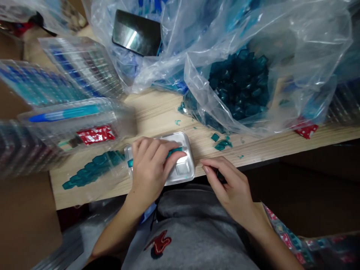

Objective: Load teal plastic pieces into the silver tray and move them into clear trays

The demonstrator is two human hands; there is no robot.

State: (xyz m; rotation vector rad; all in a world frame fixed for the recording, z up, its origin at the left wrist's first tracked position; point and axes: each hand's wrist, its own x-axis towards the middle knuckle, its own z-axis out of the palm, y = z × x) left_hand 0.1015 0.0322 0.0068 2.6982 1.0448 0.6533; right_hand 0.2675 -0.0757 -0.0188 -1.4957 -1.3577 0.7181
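Near the table's front edge sits a shallow, clear plastic tray (184, 170) with moulded compartments. My left hand (152, 159) reaches over it, thumb and fingers closed about a teal strip-like piece (176, 151) inside the tray. Most of that piece is hidden under the hand. Just right of the tray, my right hand (232, 183) is closed in a pinch, thumb against forefinger. Whatever it may hold is too small or hidden to tell. Small teal chips (223, 145) lie on the wood beyond it.
A clear bag (197, 82) with dark teal pieces (240, 84) lies behind the hands. At left are a row of teal pieces (94, 170), a clear case (123, 116) with a blue pen (66, 112) and red packet (96, 135), and stacked pen packs (81, 67). A phone (137, 33) rests at the back.
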